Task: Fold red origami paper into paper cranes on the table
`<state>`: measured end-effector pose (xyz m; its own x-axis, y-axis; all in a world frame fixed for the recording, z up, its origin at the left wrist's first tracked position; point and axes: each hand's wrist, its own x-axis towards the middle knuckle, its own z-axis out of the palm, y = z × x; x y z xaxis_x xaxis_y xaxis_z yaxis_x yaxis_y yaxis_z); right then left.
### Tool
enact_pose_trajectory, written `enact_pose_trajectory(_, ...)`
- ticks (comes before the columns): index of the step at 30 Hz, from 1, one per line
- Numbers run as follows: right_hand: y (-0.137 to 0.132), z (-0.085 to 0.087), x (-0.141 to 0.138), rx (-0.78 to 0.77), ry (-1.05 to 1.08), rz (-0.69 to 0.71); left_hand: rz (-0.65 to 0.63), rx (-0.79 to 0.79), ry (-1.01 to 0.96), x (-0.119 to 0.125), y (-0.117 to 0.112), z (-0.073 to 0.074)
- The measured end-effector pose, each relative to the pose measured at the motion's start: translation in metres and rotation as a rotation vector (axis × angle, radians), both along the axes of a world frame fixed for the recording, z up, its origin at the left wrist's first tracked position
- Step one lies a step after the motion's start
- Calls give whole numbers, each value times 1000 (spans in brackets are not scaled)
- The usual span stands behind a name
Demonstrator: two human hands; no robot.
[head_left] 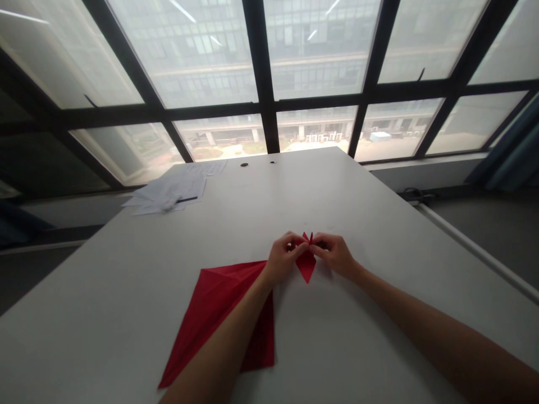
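Two hands, the left hand [283,257] and the right hand [334,253], pinched the upper part of a small folded red paper [307,266], just right of the larger red sheet [214,297] on the counter [337,348]. An uneven pull between them might have torn the paper; a loosened pinch could have let its folds spring open. The left forearm [227,348] crossed over the sheet, so a low sweep could have dragged or creased it.
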<state>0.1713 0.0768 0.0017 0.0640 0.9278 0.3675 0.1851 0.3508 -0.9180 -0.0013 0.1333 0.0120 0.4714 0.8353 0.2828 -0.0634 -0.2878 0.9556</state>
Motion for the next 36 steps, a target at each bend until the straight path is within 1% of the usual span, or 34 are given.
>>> enact_pose_trajectory(2,1,1,1,-7,53,-33,45,-25,-10,-1,1,0)
enact_pose_trajectory(6,4,2,6,-24,197,-165,152,-142,-109,-1,6,-3)
enact_pose_trajectory(8,5,1,7,-28,253,-209,172,-171,-137,0,7,-6)
enact_pose_trajectory(10,7,0,8,-32,307,-219,180,-186,-152,1,9,-9)
enact_pose_trajectory(14,11,-2,7,-23,440,-222,185,-237,-189,2,12,-15)
enact_pose_trajectory(18,13,1,5,-6,582,-217,157,-295,-232,2,13,-19)
enact_pose_trajectory(21,14,3,4,-21,686,-212,130,-329,-260,1,14,-18)
enact_pose_trajectory(24,16,3,3,-39,811,-202,90,-359,-251,1,12,-14)
enact_pose_trajectory(26,17,3,1,-62,886,-190,60,-314,-191,1,10,-9)
enact_pose_trajectory(29,17,4,-1,-108,950,-174,26,-133,-38,3,6,-2)
enact_pose_trajectory(31,16,5,-3,-123,952,-159,-1,-37,28,4,3,2)
enact_pose_trajectory(33,14,5,-4,-134,918,-132,-6,-5,51,4,2,3)
enact_pose_trajectory(36,13,3,-7,-140,824,-114,35,-60,0,1,3,1)
